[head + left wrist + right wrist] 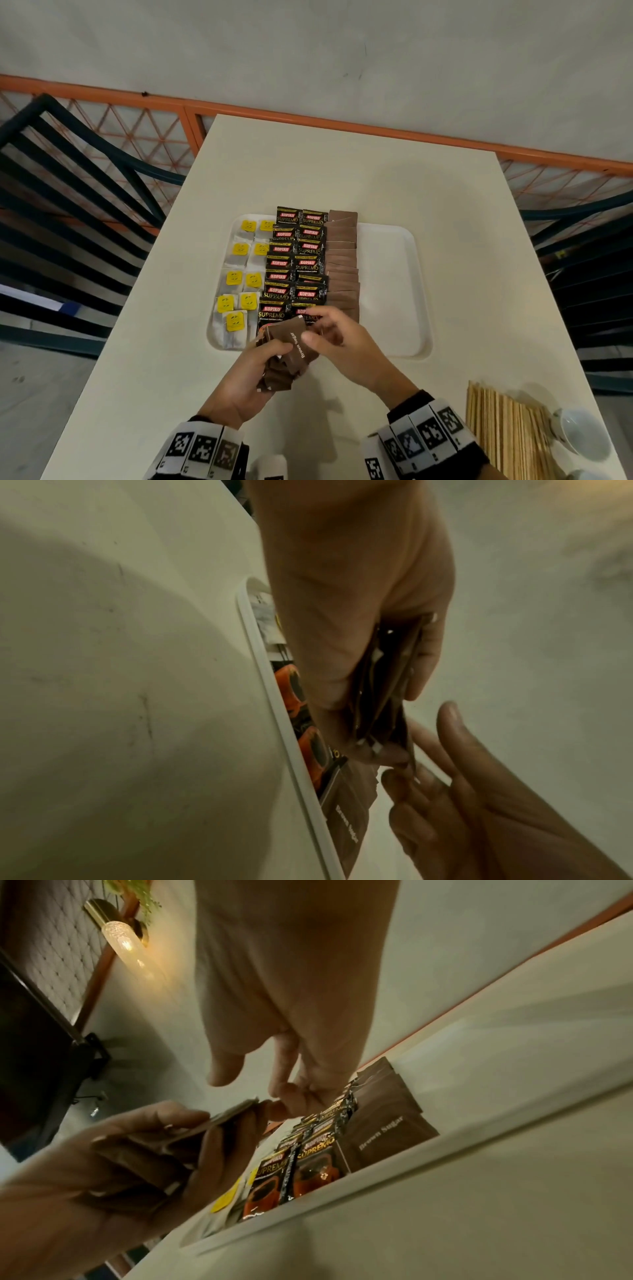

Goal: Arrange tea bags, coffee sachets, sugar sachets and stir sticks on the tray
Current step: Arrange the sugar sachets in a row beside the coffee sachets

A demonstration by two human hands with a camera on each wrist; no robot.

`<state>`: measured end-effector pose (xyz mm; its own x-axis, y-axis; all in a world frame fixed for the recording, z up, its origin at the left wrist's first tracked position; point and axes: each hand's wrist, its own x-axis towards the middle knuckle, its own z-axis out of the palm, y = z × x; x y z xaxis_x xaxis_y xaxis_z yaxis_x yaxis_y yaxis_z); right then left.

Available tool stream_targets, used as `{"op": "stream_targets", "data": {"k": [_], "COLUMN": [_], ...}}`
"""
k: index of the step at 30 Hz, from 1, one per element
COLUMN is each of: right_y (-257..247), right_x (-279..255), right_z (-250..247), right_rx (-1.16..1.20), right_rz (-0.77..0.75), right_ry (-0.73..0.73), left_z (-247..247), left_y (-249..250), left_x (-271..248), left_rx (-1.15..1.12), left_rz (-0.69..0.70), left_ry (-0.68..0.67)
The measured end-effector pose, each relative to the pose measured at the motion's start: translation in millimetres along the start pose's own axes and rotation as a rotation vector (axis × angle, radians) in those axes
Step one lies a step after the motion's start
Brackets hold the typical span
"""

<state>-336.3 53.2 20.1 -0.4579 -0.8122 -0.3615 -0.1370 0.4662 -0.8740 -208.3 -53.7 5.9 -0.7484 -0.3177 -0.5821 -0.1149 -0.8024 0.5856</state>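
Note:
A white tray (388,291) lies mid-table. On it are two columns of tea bags (239,274) with yellow tags, two columns of black coffee sachets (294,263) and one overlapping row of brown sugar sachets (342,267). The tray's right part is bare. My left hand (274,366) grips a stack of brown sugar sachets (291,346) just above the tray's near edge, thumb on top (373,693). My right hand (313,330) touches the far edge of the top sachet with its fingertips. In the right wrist view its thumb (224,1073) sits a little above the stack (232,1112).
A pile of wooden stir sticks (507,435) lies at the table's near right corner, beside white cups (582,435). Dark slatted chairs stand to the left (68,205) and right (589,257). An orange mesh railing (137,137) runs behind the table.

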Motion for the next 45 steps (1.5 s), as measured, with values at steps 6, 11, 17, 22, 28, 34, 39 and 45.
{"op": "stream_targets", "data": {"k": [6, 11, 17, 22, 28, 34, 39, 45], "right_y": [0.5, 15.9, 40.1, 58.0, 57.7, 55.4, 30.6, 6.3], "right_x": [4.3, 6.8, 3.0, 2.0, -1.0, 2.7, -0.1, 1.1], "right_z": [-1.0, -14.0, -35.8, -32.8, -28.8, -25.8, -16.3, -4.4], "right_rx": [-0.079, 0.148, 0.136, -0.107, -0.222, -0.414, -0.302, 0.007], "right_rz": [-0.098, -0.019, 0.100, 0.140, 0.099, 0.035, -0.057, -0.053], "right_ry": [-0.065, 0.102, 0.219, 0.217, 0.303, 0.345, 0.326, 0.021], "left_z": [2.8, -2.3, -7.1, -5.1, -4.7, -2.8, -1.8, 1.2], "left_y": [0.5, 0.3, 3.7, 4.0, 3.0, 1.6, -0.2, -1.9], "left_x": [-5.3, -4.5, -3.8, -2.3, -0.9, -2.4, -2.5, -4.2], "left_rx": [-0.006, -0.050, -0.123, -0.116, -0.143, -0.073, 0.007, 0.017], "left_rz": [-0.040, -0.029, -0.025, 0.003, 0.001, -0.017, -0.002, -0.011], "left_ry": [-0.057, -0.012, 0.025, 0.062, 0.053, 0.007, -0.009, -0.078]}}
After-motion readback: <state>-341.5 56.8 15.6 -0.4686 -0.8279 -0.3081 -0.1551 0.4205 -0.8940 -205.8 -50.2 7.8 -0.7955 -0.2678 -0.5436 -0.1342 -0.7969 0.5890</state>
